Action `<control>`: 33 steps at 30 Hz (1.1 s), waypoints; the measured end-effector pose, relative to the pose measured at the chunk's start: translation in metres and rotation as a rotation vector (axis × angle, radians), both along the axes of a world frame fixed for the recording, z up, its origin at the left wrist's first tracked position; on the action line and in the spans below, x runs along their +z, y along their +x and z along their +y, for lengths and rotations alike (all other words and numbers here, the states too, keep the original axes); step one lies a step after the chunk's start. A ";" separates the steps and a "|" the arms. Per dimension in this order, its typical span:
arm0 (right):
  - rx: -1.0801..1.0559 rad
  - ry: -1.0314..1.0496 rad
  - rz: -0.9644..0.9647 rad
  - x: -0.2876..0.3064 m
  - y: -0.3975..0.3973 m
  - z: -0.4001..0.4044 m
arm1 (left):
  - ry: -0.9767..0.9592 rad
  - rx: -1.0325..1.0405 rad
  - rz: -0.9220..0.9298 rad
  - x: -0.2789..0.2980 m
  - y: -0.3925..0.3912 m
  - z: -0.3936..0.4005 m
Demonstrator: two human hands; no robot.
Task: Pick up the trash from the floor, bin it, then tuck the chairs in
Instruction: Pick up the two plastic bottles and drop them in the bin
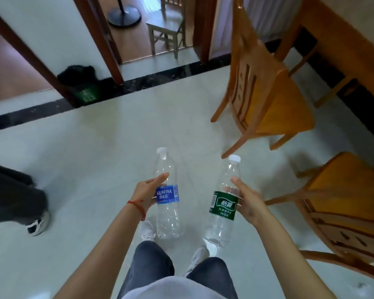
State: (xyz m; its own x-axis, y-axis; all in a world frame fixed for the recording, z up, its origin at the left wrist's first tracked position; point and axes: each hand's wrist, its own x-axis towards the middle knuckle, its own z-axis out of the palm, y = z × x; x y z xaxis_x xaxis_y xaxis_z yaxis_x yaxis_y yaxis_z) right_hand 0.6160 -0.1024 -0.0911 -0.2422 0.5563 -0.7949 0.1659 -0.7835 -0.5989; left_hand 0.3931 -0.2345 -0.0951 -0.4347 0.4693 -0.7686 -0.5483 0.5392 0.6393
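Plastic: two bottles (167, 197) (224, 206), one per hand (146, 194) (249, 205); two chairs (266, 87) (341, 203).

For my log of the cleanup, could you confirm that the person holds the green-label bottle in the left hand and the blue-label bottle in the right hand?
Not quite: the bottles are swapped. The head view shows the left hand holding the blue-label bottle and the right hand holding the green-label bottle. Each hand holds one bottle, as you said.
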 end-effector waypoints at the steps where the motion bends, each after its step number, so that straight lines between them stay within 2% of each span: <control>1: 0.025 0.000 0.000 0.000 -0.018 -0.002 | -0.002 0.029 -0.007 0.000 -0.013 -0.008; 11: 0.272 -0.049 0.022 0.002 -0.203 -0.031 | -0.019 0.217 -0.004 -0.001 -0.159 -0.073; 18: 0.359 -0.054 0.030 0.006 -0.296 -0.039 | 0.001 0.277 0.000 0.007 -0.240 -0.092; 25: 0.416 -0.059 0.032 0.011 -0.357 -0.020 | 0.013 0.304 -0.003 0.005 -0.295 -0.075; 33: 0.448 -0.056 0.059 0.016 -0.440 0.060 | 0.034 0.366 -0.007 0.008 -0.365 -0.008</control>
